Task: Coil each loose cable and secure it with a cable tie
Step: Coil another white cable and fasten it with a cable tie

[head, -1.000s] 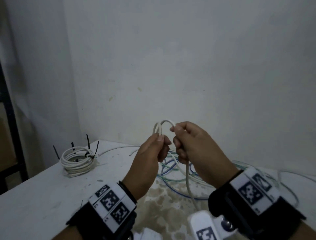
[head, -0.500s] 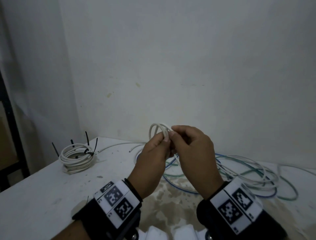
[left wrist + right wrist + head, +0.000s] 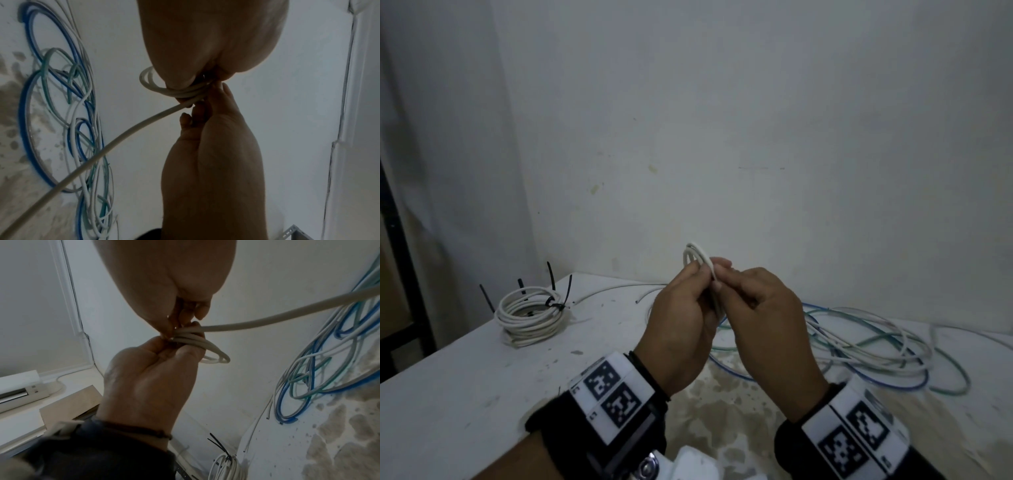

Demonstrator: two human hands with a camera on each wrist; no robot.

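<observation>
I see left hand (image 3: 681,325) and right hand (image 3: 763,329) pinching small white cable coil (image 3: 697,257) above table (image 3: 448,394) | tied coil (image 3: 530,317) near left edge | loose cables (image 3: 876,349) right | wall (image 3: 756,137) close behind

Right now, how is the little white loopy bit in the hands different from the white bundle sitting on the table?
The small coil is held up in the air, pinched by the left hand and right hand; the finished bundle lies on the table. The small coil has only a few tight loops and no tie; the finished bundle has many wider loops, cinched with black cable ties. Both are white cable.
</observation>
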